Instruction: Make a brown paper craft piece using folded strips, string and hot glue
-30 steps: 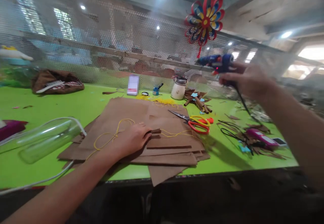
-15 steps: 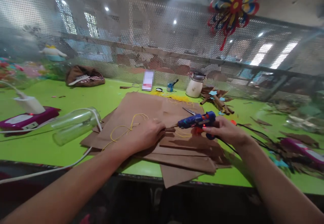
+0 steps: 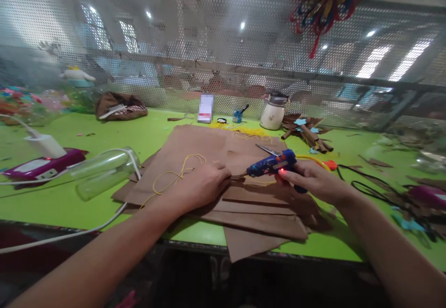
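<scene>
My right hand point(image 3: 315, 180) is closed around a blue hot glue gun point(image 3: 272, 163), whose red light glows. Its nozzle points left and meets, or nearly meets, the end of a small brown paper strip point(image 3: 238, 178). That strip sticks out from the closed fingers of my left hand point(image 3: 205, 182), which rests low over stacked brown paper sheets point(image 3: 156, 159). Part of the strip is hidden by the fingers. A looped yellow cord point(image 3: 183, 171) lies on the paper beside my left wrist. Behind the glue gun lie metal scissors point(image 3: 266, 149), partly covered.
On the green table point(image 3: 195, 233) stand a phone point(image 3: 205, 108), a small blue bottle point(image 3: 237, 116) and a white jar point(image 3: 273, 115). Rolled brown paper pieces point(image 3: 310, 136) lie at back right. A clear tumbler point(image 3: 104, 173) and purple power strip point(image 3: 45, 166) are at left; cables run both sides.
The camera view has shifted slightly. The glue gun has tilted a little, with its nozzle still at the strip, and my left hand keeps its hold.
</scene>
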`<state>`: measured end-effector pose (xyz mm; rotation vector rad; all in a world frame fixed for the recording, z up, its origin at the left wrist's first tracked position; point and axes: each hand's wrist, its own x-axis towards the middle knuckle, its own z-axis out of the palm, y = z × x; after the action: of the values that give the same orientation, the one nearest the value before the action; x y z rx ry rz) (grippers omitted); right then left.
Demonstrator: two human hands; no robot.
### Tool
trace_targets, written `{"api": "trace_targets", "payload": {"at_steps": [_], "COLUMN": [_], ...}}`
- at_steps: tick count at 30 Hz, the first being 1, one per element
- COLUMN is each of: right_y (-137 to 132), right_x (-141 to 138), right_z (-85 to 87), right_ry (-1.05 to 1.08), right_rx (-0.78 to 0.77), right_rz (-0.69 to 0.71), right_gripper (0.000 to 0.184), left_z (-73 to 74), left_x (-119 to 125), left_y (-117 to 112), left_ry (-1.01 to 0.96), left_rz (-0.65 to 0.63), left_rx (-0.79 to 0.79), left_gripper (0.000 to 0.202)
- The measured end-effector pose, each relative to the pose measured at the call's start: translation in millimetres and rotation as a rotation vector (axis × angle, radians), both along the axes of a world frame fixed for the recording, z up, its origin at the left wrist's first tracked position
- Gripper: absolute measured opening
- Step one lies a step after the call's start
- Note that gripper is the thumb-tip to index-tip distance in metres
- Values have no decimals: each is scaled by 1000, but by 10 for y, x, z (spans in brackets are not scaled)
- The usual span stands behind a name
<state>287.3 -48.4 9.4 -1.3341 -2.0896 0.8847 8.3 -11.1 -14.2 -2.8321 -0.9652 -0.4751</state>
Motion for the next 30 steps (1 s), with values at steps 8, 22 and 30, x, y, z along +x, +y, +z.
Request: {"api": "trace_targets", "payload": {"at_steps": [8,22,30], "right_y": [12,-13,-22], "right_x": [25,8,-84], "right_z": [-30,19,29], "right_ry": [-75,-59,-26], "right_rx": [41,118,94], "right_rz": [-5,-14,-29], "right_gripper": [35,35,33], "left_z": [38,93,98], "left_x": [1,11,18], "left_y": [-11,-39,-41], "left_ry": [24,29,23], "left_rz": [-14,-16,-9], "left_rx": [5,-12,-40], "left_gripper": [30,32,33]}}
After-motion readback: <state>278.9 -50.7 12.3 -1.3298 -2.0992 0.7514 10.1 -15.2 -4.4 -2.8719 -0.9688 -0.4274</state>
